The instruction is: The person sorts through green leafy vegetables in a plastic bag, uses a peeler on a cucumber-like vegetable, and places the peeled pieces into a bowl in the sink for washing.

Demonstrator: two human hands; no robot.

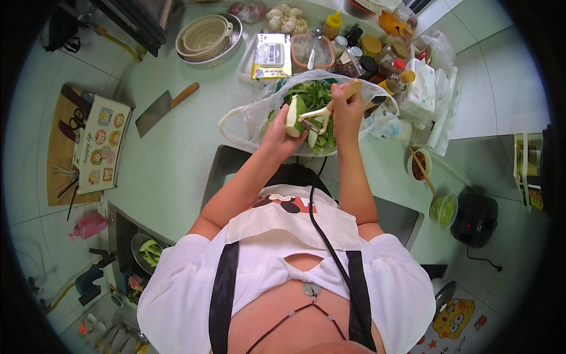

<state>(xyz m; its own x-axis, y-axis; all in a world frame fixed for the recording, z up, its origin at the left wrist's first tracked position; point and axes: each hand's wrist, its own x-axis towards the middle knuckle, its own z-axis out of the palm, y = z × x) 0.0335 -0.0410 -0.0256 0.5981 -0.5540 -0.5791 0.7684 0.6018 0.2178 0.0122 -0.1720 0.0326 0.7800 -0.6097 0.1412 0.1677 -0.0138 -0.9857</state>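
Half-peeled green gourd (294, 115), pale flesh bared along one side, held upright over an open plastic bag (236, 127) heaped with green peelings and leaves (314, 94). Clasped from below and the left by the left hand (277, 133), fingers closed around its lower part. Just to the right, the right hand (346, 112) wrapped tight on the wooden handle of a pale peeler (318, 113), blade end touching the gourd's cut face (exact edge too small to make out). Directly beneath both hands, the bag's mouth spread wide on the pale green counter (171, 159), nothing between grip and bag. Beyond the hands, toward the wall: a flat packet (271, 56), a clear tub (312, 52) with a utensil inside, garlic bulbs (286, 17), and a crowd of bottles and jars (368, 53) just past the right hand. Farther right, a stack of white packaging (421, 94), a small bowl (420, 166) with chopsticks resting in it, a bowl of green shreds (443, 209), a black cooker (476, 218). Well to the left of the left hand, a cleaver (162, 109) lying flat, a cream colander (203, 36) nested in a metal basin (227, 50), a patterned board (103, 150) over a wooden tray. Lower left, a sink (127, 236) holding a plate of green pieces (150, 251).
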